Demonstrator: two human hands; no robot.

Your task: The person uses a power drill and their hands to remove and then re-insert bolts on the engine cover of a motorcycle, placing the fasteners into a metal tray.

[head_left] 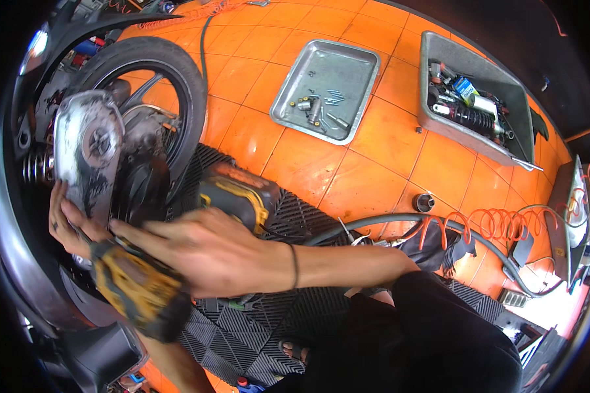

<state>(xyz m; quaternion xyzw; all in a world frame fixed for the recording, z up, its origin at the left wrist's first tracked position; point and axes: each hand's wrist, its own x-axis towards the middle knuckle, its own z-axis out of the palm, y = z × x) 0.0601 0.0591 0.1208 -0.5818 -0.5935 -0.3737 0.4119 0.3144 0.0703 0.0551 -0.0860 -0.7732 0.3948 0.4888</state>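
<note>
A yellow-and-black impact driver (134,281) points toward the lower end of a grey, scuffed engine cover (88,147) on a motorbike. My right hand (210,252) is closed round its handle, with the forearm coming in from the right. The black-and-yellow base (236,200) shows beyond the knuckles. My left hand (72,226) lies against the cover's lower end, fingers stretched along its edge. The driver hides the left wrist and part of that palm. The driver's tip and whatever it meets are hidden too.
Behind the cover stands a wheel (193,111). A metal tray (292,75) holds sockets and bolts. A grey bin (498,147) contains a shock absorber and other parts. Nearby are a loose socket (423,202), a coiled orange air hose (498,223) and a black floor mat (255,334).
</note>
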